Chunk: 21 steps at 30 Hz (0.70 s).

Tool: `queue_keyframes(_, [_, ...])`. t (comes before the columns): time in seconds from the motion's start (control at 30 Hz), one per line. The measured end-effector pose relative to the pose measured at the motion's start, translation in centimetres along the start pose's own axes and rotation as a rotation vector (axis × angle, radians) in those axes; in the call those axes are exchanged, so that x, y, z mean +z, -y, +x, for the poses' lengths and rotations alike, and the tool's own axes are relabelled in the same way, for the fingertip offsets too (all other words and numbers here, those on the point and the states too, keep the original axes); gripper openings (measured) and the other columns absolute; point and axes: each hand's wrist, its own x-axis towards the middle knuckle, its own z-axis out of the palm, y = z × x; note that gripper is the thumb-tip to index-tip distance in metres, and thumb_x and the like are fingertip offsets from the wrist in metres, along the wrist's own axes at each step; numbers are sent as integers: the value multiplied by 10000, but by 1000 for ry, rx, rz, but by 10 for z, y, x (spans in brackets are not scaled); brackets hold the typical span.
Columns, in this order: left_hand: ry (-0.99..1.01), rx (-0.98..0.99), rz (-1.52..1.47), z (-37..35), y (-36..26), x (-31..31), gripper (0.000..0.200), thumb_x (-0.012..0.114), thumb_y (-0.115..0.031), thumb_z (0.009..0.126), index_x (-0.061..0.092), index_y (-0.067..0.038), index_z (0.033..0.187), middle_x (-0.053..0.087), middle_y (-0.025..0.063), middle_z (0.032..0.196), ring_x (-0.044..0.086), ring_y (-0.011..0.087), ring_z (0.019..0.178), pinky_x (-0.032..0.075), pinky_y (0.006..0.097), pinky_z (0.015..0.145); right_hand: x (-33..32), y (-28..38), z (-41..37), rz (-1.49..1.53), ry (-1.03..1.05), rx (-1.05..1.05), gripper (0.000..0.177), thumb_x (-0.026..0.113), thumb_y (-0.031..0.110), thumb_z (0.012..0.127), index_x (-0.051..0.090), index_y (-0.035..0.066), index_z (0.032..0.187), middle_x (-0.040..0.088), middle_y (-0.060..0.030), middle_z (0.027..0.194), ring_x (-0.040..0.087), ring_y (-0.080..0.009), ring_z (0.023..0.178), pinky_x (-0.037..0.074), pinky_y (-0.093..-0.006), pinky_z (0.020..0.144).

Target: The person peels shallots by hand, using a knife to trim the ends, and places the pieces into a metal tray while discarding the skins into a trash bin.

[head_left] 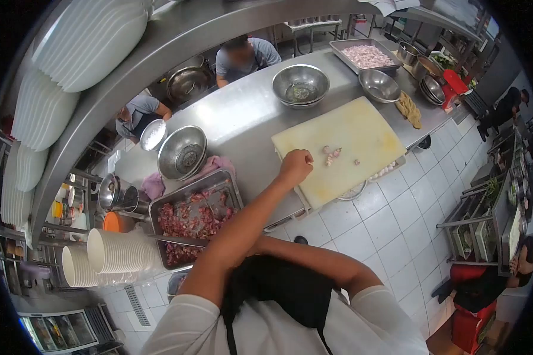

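My left hand [297, 164] is over the left part of a pale cutting board [337, 127], its fingers curled; what they may hold is hidden. Several small pinkish bulbs [336, 153] lie right of it on the board. My right forearm [314, 258] crosses under my left arm, whose forearm hides my right hand. From behind that forearm a long flat metal blade [182, 240] sticks out leftward over a tray [238, 192] of cut red meat [180, 220]. Whether my right hand grips it cannot be seen.
Steel bowls [183, 155] stand behind the meat tray, others [301, 84] behind the board. A tray of pale pieces [367, 56] is at the back right. White tubs [121, 251] are stacked at left. Two people [263, 52] [143, 112] are across the table; others are at right.
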Motion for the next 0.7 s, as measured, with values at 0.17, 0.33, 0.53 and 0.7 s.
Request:
queue_keyframes(0.17, [-178, -55, -129, 1, -24, 7, 237, 716, -120, 761, 686, -28, 978, 688, 139, 953, 672, 288, 858, 529, 377, 771, 0, -20, -3, -123, -308, 77, 650, 766, 302, 842, 500, 58, 1382, 499, -146, 1414, 459, -283, 1296, 303, -441, 1115])
queue_keyframes(0.33, [-210, 90, -446, -67, -109, -78, 179, 714, -105, 841, 680, -20, 994, 699, 104, 904, 681, 189, 779, 535, 321, 698, -36, 34, -5, 186, -45, 100, 370, 630, 216, 948, 573, 19, 1256, 612, -142, 1227, 556, -256, 1158, 390, -373, 1042])
queue_keyframes(0.53, [-517, 211, -189, -207, -81, -142, 107, 683, -94, 869, 691, -15, 941, 670, 123, 846, 663, 225, 735, 519, 341, 668, -64, 21, -14, 350, -304, 443, 401, 492, 436, 1011, 562, 51, 925, 551, -55, 707, 557, -175, 603, 457, -316, 548])
queue_keyframes(0.7, [-748, -354, 174, -281, 68, -156, 145, 654, -78, 859, 695, -25, 987, 679, 173, 921, 662, 357, 839, 527, 415, 743, -69, 71, 14, 525, -396, 728, 485, 460, 546, 989, 508, 78, 870, 457, -34, 540, 437, -131, 398, 347, -271, 381])
